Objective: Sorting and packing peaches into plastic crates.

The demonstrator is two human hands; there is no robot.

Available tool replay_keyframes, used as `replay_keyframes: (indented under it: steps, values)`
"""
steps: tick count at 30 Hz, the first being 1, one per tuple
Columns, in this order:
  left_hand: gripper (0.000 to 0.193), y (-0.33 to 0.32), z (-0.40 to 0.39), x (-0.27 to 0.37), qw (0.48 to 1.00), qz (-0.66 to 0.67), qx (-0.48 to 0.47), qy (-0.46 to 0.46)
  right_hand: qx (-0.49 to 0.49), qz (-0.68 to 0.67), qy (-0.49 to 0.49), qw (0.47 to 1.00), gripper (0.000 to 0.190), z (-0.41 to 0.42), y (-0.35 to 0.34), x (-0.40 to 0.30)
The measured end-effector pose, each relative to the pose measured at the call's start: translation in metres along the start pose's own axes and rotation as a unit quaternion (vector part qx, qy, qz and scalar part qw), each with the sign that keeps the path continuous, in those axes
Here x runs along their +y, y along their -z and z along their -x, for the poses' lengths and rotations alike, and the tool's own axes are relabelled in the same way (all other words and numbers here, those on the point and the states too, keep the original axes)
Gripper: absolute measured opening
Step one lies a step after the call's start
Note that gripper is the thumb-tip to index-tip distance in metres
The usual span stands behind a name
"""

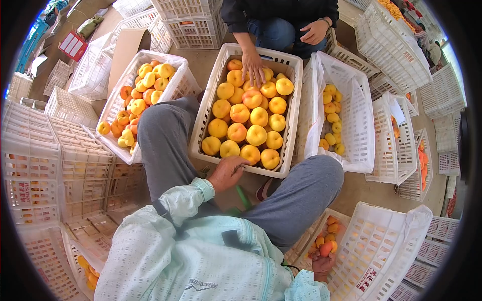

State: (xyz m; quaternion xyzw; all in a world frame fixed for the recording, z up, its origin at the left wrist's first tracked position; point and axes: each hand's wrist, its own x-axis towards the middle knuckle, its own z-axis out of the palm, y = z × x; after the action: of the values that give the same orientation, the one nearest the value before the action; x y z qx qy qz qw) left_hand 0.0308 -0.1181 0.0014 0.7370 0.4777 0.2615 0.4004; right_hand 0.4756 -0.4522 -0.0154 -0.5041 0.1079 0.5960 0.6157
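Observation:
Rows of yellow-orange peaches (239,113) fill a white plastic crate (196,129) between my knees. My left hand (227,171) rests at the crate's near rim, its fingertips beside a peach in the front row; it does not clearly grip anything. Low at the right, my right hand (323,263) is at a reddish peach (326,249), with its fingers around the lower side, over a crate holding more peaches (333,227). Across from me, a co-worker's hand (253,67) lies on the peaches at the far end of the middle crate.
A lined crate of peaches (180,75) stands at the left, another lined crate (348,113) at the right. Stacked white crates (28,165) rise at the left edge. An upright-sided crate (371,244) stands beside my right hand. The co-worker's other hand (315,32) hovers near their knee.

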Motion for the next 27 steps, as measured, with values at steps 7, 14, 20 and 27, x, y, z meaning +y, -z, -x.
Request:
replay_keyframes:
  steps: [7, 14, 20, 27]
  values:
    - [0.026, 0.004, -0.01, 0.048, 0.984, 0.16, -0.058, 0.06, -0.18, 0.211, 0.186, 0.943, 0.059, 0.001, -0.206, -0.06]
    - [0.061, 0.021, -0.038, 0.081, 0.75, 0.588, -0.183, 0.241, -0.377, 0.67, 0.384, 0.512, 0.054, -0.036, -0.421, -0.034]
    - [0.042, 0.052, -0.089, 0.042, 0.724, 0.64, -0.077, 0.244, -0.425, 0.693, 0.444, 0.377, 0.055, -0.079, -0.495, -0.004]
    - [0.051, 0.083, -0.195, -0.032, 0.782, 0.552, 0.111, 0.268, -0.412, 0.741, 0.375, 0.375, 0.032, -0.119, -0.486, 0.008]
